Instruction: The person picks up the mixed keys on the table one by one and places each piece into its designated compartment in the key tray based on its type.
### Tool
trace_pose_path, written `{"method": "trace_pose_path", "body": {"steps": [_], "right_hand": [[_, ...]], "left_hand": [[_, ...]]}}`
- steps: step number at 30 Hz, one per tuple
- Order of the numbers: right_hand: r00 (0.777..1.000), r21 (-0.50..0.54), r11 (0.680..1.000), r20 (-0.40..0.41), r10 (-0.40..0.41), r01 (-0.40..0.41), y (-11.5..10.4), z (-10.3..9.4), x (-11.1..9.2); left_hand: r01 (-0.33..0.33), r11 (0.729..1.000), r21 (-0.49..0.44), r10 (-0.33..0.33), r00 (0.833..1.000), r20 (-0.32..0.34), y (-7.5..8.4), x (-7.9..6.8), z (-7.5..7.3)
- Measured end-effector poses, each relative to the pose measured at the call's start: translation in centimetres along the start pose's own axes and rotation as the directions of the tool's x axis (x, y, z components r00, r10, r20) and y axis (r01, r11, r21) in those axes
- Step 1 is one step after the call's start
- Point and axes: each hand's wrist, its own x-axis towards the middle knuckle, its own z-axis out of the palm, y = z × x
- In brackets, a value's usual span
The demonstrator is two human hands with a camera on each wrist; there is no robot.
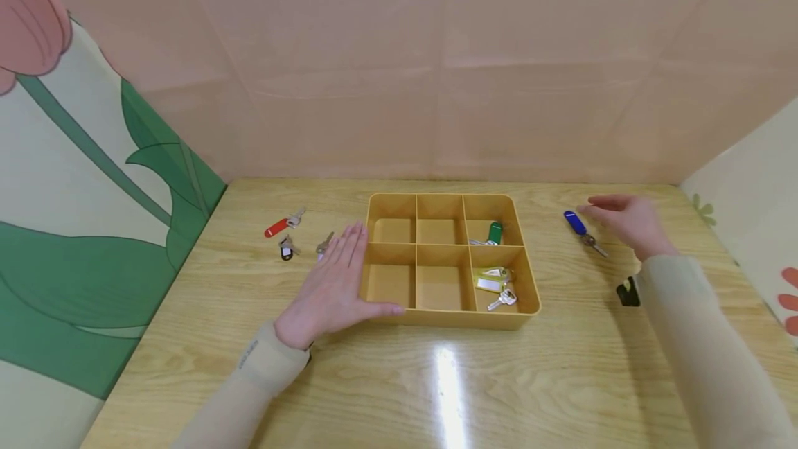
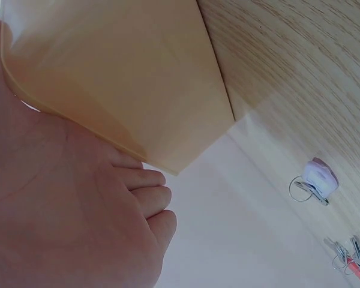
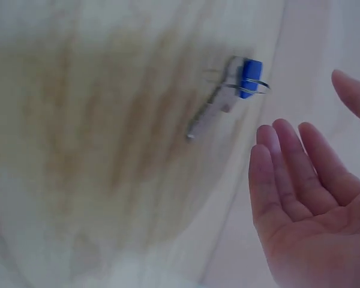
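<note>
A yellow six-compartment organizer box (image 1: 461, 319) stands on the table. My left hand (image 1: 337, 289) rests against its left side with straight fingers, the thumb reaching over the front edge. In the left wrist view the palm lies along the box wall (image 2: 126, 72). My right hand (image 1: 630, 220) hovers just right of a blue key tag (image 1: 575, 222) with a key (image 1: 592, 244) on its ring. The right wrist view shows that hand's fingers (image 3: 288, 180) extended, apart from the blue tag (image 3: 251, 78), holding nothing.
A green-tagged key (image 1: 495, 233) lies in the back right compartment, yellow-tagged keys (image 1: 489, 284) in the front right one. Left of the box are a red tag (image 1: 276, 228), a black tag (image 1: 286, 251) and a light purple tag (image 2: 321, 177), all with keys. A pinkish wall (image 1: 436, 123) stands behind.
</note>
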Motion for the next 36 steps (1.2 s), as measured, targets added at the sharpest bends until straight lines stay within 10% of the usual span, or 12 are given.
{"method": "trace_pose_path", "body": {"steps": [36], "right_hand": [[0.995,-0.166,0.985,-0.072,-0.064,0.051,1.2,2.4,0.7]], "left_hand": [[0.012,1.000,0.007,-0.012,1.000,0.005,0.1,0.0,0.0]]}}
